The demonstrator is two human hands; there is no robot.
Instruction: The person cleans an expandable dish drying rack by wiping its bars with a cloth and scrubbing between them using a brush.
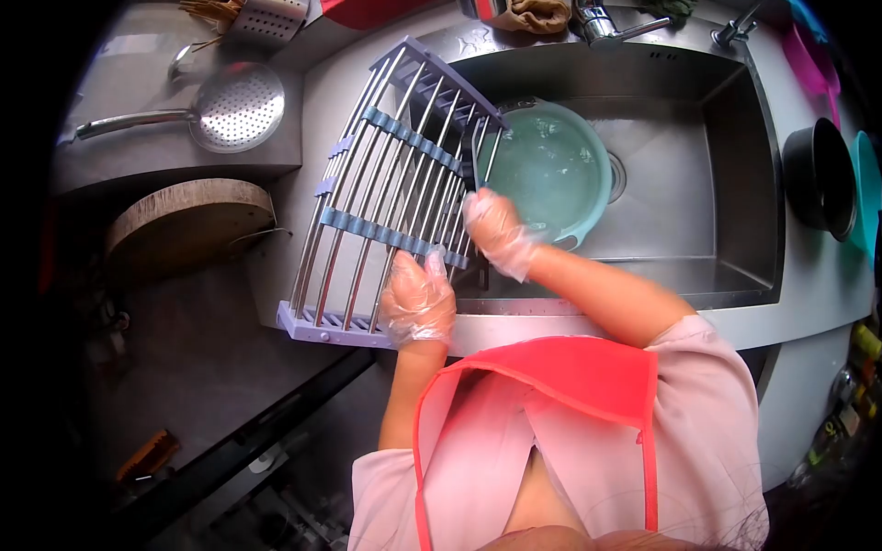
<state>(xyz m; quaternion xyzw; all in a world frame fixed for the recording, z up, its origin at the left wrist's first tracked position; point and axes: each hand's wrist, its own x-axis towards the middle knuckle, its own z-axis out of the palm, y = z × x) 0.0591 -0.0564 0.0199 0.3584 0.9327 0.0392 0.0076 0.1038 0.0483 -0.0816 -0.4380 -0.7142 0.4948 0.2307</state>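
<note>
A metal-rod dish rack [365, 197] with purple ends and blue-grey cross strips stands tilted over the sink's left edge. My left hand [418, 296], in a clear plastic glove, grips its near side by the lower rods. Gloved as well, my right hand [496, 230] is closed at the rack's right edge, fingers curled against the rods; its fingertips are partly hidden. Just beyond that hand, a pale green basin [556, 174] of water sits in the steel sink [675, 197], partly behind the rack.
A chrome faucet [602, 26] and a brown cloth [537, 15] are at the back. To the left lie a perforated skimmer [239, 106] and a round wooden board [188, 207]. A black pot [818, 179] stands on the right counter, near a pink plastic container [810, 60].
</note>
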